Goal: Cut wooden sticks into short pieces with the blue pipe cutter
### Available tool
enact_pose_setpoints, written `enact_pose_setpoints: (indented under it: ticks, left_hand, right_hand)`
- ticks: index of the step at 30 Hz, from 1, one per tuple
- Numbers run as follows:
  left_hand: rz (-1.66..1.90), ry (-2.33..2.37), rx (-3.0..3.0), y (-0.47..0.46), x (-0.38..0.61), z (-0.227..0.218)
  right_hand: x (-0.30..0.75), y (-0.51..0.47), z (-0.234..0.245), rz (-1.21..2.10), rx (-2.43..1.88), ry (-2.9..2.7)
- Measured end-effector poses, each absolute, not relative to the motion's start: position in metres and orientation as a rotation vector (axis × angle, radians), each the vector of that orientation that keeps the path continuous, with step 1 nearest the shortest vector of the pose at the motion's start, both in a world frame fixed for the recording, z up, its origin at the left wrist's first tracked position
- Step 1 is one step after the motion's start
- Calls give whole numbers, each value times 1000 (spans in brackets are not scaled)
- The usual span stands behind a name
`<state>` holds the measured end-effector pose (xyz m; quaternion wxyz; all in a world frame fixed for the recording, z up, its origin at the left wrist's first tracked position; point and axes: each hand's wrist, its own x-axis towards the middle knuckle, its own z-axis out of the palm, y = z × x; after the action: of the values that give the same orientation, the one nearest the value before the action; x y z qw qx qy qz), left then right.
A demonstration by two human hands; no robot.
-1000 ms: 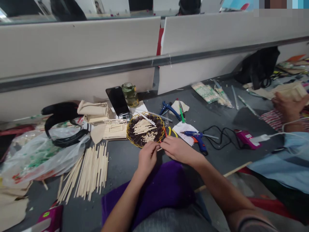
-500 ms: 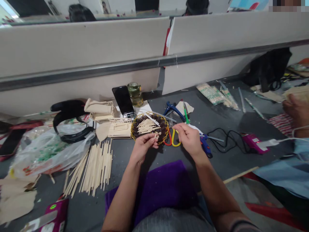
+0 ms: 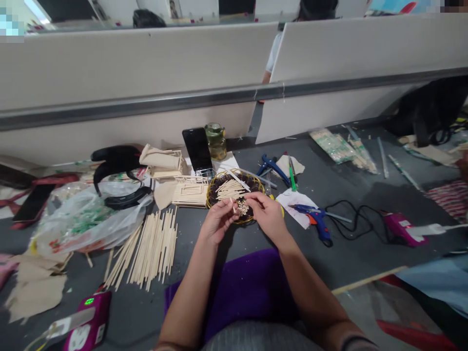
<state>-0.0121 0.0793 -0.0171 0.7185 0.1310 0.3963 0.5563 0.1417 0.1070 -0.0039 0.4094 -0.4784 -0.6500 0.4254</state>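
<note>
My left hand [image 3: 219, 222] is closed in a pinch on a short wooden stick [image 3: 234, 205], held over the near rim of a woven basket [image 3: 209, 197]. Close beside it on the right, my right hand [image 3: 270, 214] has thumb and fingers pressed together; whatever they hold is too small to name. In the basket lie cut sticks [image 3: 231, 189] and, nearer me, a heap of tiny cut pieces [image 3: 243, 208]. Behind the right hand, a yellow loop [image 3: 282, 209] is mostly hidden.
Left of the basket are long wooden sticks [image 3: 153, 248], a small stick-built frame [image 3: 192, 194] and a plastic bag [image 3: 87, 219]. A phone [image 3: 197, 148] stands behind. To the right lie a blue glue gun [image 3: 317, 219] with its black cable, pliers [image 3: 272, 168] and a purple box [image 3: 402, 228].
My right hand has moved left from beside the coloured handles to near my left fingertips. The view has shifted, so the table things sit further right. My left hand keeps its pinch.
</note>
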Motion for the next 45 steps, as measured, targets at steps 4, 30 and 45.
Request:
enact_pose_setpoints:
  ticks: [4, 30, 45]
  left_hand:
    - [1296, 893, 394, 77, -14, -16]
    - [1369, 1096, 706, 73, -12, -6]
    - [1523, 1211, 850, 72, -8, -7]
  right_hand:
    - [129, 115, -5, 1113, -1152, -1680]
    - [125, 114, -1, 1375, -1075, -1480]
    - [137, 96, 20, 1365, -961, -1612]
